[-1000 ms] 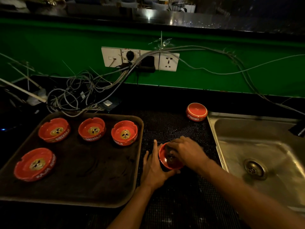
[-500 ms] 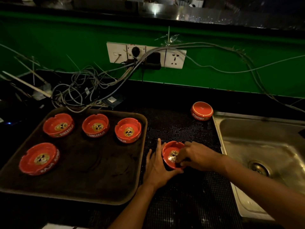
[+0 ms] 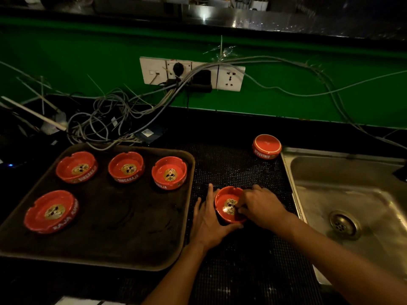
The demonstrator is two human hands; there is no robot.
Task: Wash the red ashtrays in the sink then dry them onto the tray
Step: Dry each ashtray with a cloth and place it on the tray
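On the black mat between tray and sink, nearest the camera, both hands work on one red ashtray (image 3: 229, 204) that sits upright. The left hand (image 3: 208, 223) lies flat beside it, fingers straight, with the thumb hooked along its near side to steady it. The right hand (image 3: 262, 206) reaches in from the sink side with its fingers curled over the rim and their tips inside the bowl; whether they pinch a cloth or only rub the inside is too dark to tell. My guess is that this one is being dried or wiped before it goes across. To the left, the tray (image 3: 114, 243) already carries four ashtrays, all upright: one at the near left (image 3: 51, 211) and three in a far row (image 3: 128, 167). That puts the job past halfway as far as can be seen. Farther back, an upside-down ashtray (image 3: 267, 146) rests on the counter just beside the sink's (image 3: 308, 194) far corner, so it appears to be left to finish. The basin itself holds no ashtray. Behind everything, a tangle of cables (image 3: 105, 124) hangs from the wall sockets.
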